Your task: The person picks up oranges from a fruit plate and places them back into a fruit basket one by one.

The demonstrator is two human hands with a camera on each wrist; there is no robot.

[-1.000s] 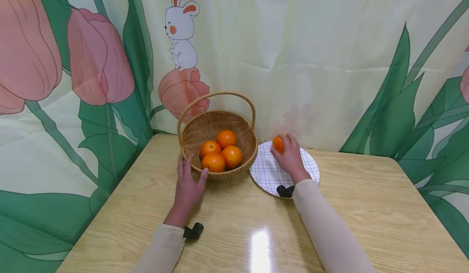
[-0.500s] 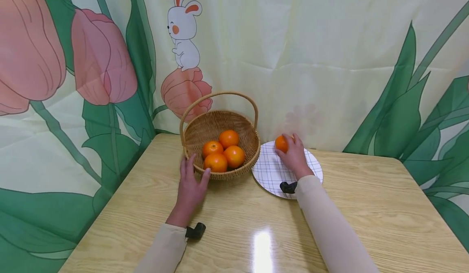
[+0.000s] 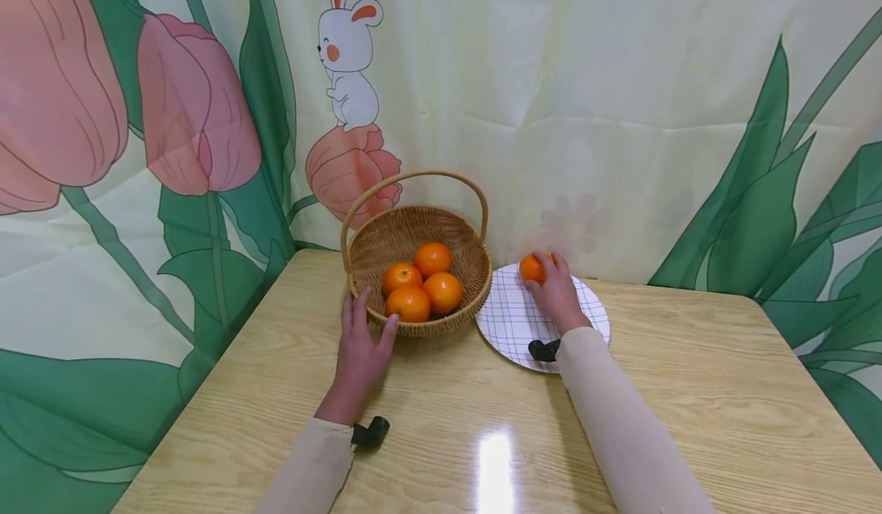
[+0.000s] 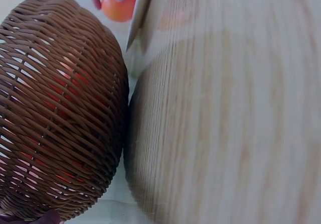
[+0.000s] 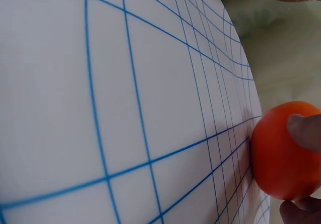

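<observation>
My right hand [image 3: 556, 296] pinches an orange [image 3: 532, 269] at the back of a round white plate [image 3: 506, 322] with a blue grid. In the right wrist view, the thumb presses the side of the orange [image 5: 281, 148], low against the plate's surface. My left hand [image 3: 361, 353] rests against the front left of a wicker basket [image 3: 413, 227], fingers spread and tips at its rim. Several oranges lie piled inside the basket. The left wrist view shows the woven basket wall [image 4: 60, 98] close up, with fingers barely visible at its lower edge.
The basket's arched handle [image 3: 427, 173] rises above the oranges. Basket and plate stand side by side near the back of a wooden table [image 3: 441, 437]. Behind them hangs a curtain [image 3: 586, 116] printed with tulips and a rabbit.
The head view shifts slightly, moving the whole scene a little to the right. My right hand stays on the orange at the plate's back, and my left hand stays at the basket rim.
</observation>
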